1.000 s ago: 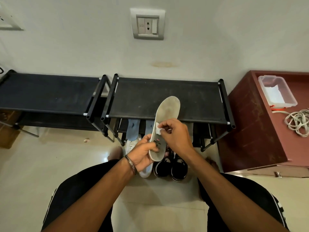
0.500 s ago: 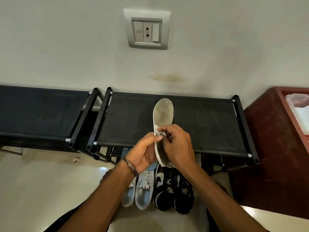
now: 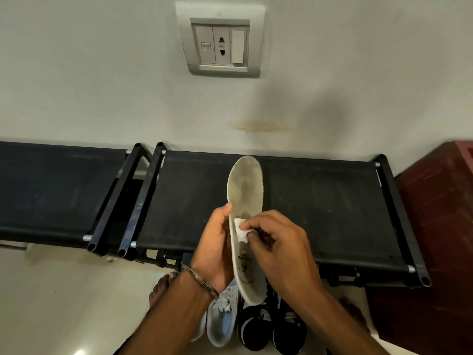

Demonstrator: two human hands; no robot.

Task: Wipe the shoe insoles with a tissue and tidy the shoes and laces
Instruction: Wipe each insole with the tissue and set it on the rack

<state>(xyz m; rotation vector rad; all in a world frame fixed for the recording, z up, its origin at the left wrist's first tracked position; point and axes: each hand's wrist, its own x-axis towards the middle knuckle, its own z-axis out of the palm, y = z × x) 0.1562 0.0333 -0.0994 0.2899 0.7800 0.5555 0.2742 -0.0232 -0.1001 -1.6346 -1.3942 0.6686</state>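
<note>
The insole (image 3: 246, 201) stands toe-up over the black shoe rack (image 3: 320, 201), now turned to show its whole grubby face rather than its edge as half a second ago. The left hand (image 3: 215, 248) grips it along one edge; the right hand (image 3: 279, 248) pinches a small wad of tissue (image 3: 240, 230) against its middle. Wiping looks under way, with the stained toe untouched. 2 pairs of shoes (image 3: 256, 326) wait on the floor below.

Insole (image 3: 245, 198) print too small to read.
</note>
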